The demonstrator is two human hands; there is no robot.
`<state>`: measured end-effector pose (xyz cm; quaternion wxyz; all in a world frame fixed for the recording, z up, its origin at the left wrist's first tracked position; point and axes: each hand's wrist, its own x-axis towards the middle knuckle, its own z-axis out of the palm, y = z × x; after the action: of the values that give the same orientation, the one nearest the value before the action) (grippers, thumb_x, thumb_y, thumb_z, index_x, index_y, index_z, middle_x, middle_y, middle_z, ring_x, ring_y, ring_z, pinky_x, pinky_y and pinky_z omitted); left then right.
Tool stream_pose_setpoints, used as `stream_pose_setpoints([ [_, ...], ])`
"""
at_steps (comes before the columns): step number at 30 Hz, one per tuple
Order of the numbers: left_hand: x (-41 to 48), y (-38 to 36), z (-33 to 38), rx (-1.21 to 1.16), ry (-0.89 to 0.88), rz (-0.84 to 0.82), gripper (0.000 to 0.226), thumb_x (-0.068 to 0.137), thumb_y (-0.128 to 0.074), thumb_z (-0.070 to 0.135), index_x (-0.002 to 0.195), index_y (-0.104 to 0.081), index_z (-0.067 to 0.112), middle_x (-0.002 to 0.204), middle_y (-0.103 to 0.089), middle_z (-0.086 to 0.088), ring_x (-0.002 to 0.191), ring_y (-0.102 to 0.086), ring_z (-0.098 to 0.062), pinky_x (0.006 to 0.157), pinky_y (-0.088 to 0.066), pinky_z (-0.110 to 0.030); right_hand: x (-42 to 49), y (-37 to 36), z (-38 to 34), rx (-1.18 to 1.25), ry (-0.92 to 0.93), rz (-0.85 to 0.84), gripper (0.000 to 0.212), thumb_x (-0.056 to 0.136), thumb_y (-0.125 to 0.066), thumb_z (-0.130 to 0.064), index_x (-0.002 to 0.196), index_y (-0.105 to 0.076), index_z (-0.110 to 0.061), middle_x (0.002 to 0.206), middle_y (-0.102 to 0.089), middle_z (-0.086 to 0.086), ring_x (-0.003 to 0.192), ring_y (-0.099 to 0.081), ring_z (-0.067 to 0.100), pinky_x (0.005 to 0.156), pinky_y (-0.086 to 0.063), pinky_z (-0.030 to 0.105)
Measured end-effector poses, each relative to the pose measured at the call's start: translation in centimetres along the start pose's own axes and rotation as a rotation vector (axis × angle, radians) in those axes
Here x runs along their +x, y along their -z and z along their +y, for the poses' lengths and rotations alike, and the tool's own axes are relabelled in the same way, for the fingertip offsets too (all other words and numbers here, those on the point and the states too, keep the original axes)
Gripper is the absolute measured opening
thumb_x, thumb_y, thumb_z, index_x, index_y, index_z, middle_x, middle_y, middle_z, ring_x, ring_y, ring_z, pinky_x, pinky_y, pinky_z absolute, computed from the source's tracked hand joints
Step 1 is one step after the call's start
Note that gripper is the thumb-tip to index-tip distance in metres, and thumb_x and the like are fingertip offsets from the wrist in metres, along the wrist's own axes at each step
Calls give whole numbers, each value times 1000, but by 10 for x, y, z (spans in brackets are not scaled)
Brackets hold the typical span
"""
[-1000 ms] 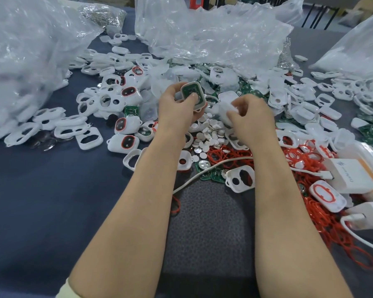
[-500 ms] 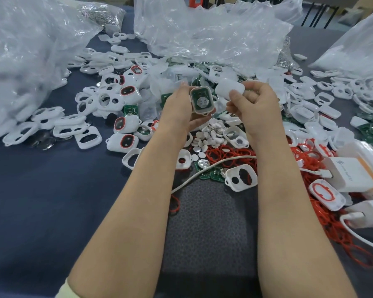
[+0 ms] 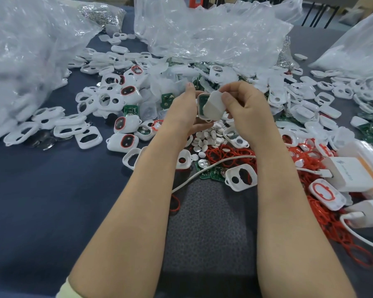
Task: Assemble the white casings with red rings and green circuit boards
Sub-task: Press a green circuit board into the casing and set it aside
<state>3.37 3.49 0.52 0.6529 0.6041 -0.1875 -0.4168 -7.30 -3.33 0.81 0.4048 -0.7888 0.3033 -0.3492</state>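
My left hand (image 3: 184,114) holds a white casing (image 3: 201,105) upright, its open side facing right with a green circuit board and red ring inside. My right hand (image 3: 244,104) pinches a translucent white cover (image 3: 213,107) and lays it against the casing's open face, hiding most of the board. Below the hands lie red rings (image 3: 228,154), small white round buttons (image 3: 209,137) and loose green circuit boards (image 3: 211,173). Several finished casings with red rings (image 3: 122,141) sit to the left.
Large clear plastic bags (image 3: 202,29) stand at the back, left and right. Empty white casing frames (image 3: 88,138) are scattered on the dark blue cloth. White chargers (image 3: 351,173) with cables (image 3: 194,177) lie at the right. A grey mat (image 3: 211,229) lies between my forearms.
My right hand lifted a translucent white cover from the pile and brought it left onto the casing. My left hand turned the casing toward it.
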Motion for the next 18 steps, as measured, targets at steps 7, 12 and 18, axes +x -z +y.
stream_pose_setpoints([
  [7, 0, 0, -5, 45, -15, -65, 28, 104, -36, 28, 113, -58, 13, 117, -61, -18, 92, -66, -27, 68, -61, -35, 0, -9, 3, -158, 51, 52, 12, 97, -50, -15, 101, -61, -17, 96, -56, -4, 82, -48, 4, 67, -37, 12],
  [12, -1, 0, -8, 146, -80, -131, 22, 103, -40, 15, 120, -55, 13, 110, -59, -13, 84, -62, -20, 55, -54, -25, 2, -16, 8, -244, 77, 153, 13, 94, -53, -12, 102, -63, -9, 109, -55, 8, 93, -45, 11, 72, -30, 6],
  [18, -2, -1, -10, 146, -115, -118, 28, 103, -43, 17, 125, -53, 3, 111, -60, -19, 83, -63, -23, 70, -58, -33, 3, -30, 12, -222, 75, 358, 14, 96, -51, -11, 102, -60, -2, 101, -61, 12, 90, -50, 17, 74, -31, 17],
])
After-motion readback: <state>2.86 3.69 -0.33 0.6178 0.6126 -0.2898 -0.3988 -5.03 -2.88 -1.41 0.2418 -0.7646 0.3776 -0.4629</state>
